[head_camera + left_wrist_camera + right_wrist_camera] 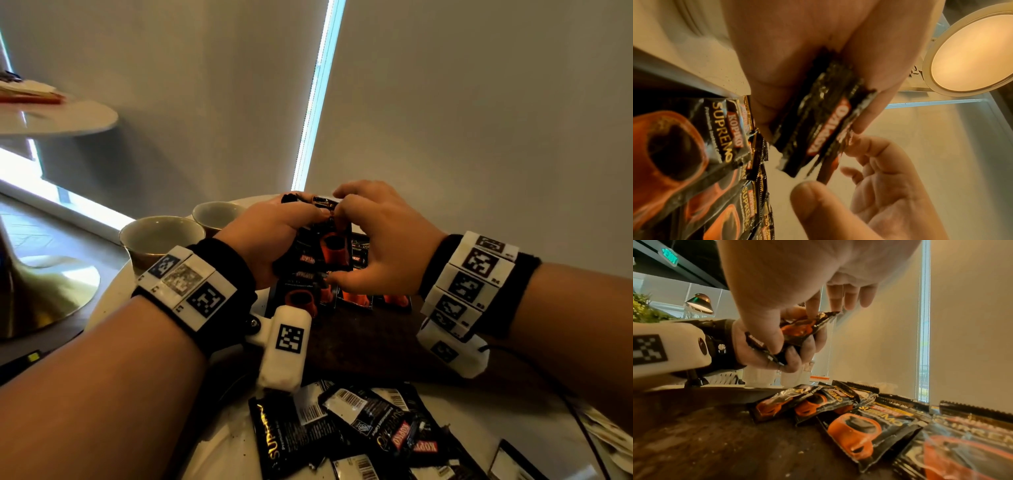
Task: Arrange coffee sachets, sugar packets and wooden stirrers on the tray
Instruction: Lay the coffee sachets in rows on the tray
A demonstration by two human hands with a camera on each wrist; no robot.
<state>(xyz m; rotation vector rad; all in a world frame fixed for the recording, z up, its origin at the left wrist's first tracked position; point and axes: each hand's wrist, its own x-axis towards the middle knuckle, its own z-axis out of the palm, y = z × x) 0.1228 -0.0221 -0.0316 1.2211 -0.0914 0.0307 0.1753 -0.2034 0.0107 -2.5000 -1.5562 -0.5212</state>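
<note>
The left hand [274, 236] grips a small stack of black coffee sachets [322, 250], fingers curled round it, held up above the tray [359, 342]. The right hand [376, 240] meets it from the other side: its thumb and forefinger pinch the top sachet of that stack at its edge, while the other fingers hang loose. In the right wrist view the pinch sits on the sachet's crimped end.

Below both hands, a row [838, 404] of sachets already lies on the dark tray, overlapping one another, printed faces up. So the coffee part looks partly done, and the hands seem to be peeling off the next one to add to the row.

Nearer the person than the wrists, a loose pile [359, 428] of more sachets lies on the pale tabletop, off the tray, many face down. Those are left to place. At the far right edge, beside that pile, pale paper items [606, 431] may be sugar packets; it is too unclear to say. No stirrers can be made out, and neither sugar nor stirrers show on the tray.

Two cups [161, 236] stand just beyond the left wrist.
</note>
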